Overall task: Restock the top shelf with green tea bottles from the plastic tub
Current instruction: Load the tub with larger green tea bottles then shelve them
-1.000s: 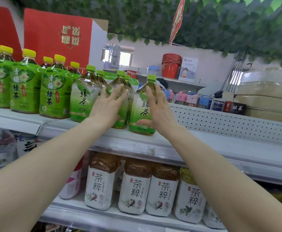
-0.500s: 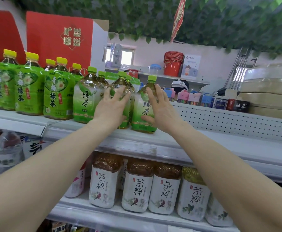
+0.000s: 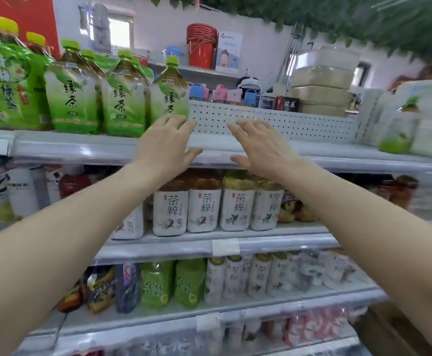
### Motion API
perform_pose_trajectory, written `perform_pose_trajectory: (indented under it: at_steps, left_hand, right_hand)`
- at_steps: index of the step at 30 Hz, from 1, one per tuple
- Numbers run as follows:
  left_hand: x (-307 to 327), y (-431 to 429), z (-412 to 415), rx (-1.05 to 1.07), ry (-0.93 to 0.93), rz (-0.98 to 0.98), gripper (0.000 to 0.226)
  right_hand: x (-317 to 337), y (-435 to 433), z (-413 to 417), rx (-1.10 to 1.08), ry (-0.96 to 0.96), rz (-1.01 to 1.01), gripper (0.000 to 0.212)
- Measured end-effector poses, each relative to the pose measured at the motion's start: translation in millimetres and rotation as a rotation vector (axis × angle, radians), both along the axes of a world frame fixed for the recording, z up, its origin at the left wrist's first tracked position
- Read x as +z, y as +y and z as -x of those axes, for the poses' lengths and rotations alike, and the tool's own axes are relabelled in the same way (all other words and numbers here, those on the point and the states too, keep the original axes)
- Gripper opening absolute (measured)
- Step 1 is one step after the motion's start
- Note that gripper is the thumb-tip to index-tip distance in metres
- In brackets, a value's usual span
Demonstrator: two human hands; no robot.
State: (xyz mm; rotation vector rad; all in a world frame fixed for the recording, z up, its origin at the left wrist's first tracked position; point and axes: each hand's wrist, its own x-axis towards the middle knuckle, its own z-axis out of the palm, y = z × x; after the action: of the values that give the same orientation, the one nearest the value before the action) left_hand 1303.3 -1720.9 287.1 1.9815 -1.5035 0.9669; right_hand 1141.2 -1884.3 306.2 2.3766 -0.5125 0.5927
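Observation:
Three green tea bottles with green caps stand in a row at the front of the top shelf (image 3: 235, 147); the rightmost green tea bottle (image 3: 170, 95) is last in the row, and more stand behind. My left hand (image 3: 167, 143) hovers with fingers spread just below and in front of that bottle, holding nothing. My right hand (image 3: 259, 147) is spread flat to the right, over the bare shelf edge, also holding nothing. The plastic tub is out of view.
Yellow-capped green bottles (image 3: 7, 83) fill the top shelf's left end. A white perforated back panel (image 3: 274, 122) runs behind the bare right part. A blurred bottle (image 3: 399, 129) stands at far right. Lower shelves hold white-labelled tea bottles (image 3: 202, 209).
Both hands have let go of the two bottles and drawn back toward the shelf's front edge. The view has swung right and down, showing more lower shelves.

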Motion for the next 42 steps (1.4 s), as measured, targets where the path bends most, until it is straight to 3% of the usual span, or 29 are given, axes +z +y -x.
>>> perform_pose_trajectory:
  at_steps: [10,21,29,37,42]
  left_hand:
    - [-70,-24,128,-0.262,-0.015,-0.075,0.06]
    - [-191,-101,261,-0.429,0.076,-0.231,0.055]
    - [-339,-160,342,-0.378,0.304,-0.443,0.049]
    - [-520,-157,391,-0.248,0.537,-0.567,0.047]
    - [-651,-141,411,-0.195,0.688,-0.696,0.046]
  right_hand:
    - [-72,17,180,-0.211,0.079,-0.078,0.072]
    - [-209,-31,321,-0.233,0.129,-0.243,0.07]
    - [-362,-105,405,-0.188,0.312,-0.526,0.067]
    - [-545,-120,445,-0.093,0.392,-0.835,0.066]
    - [-683,-109,465,-0.225,0.432,-1.099,0.07]
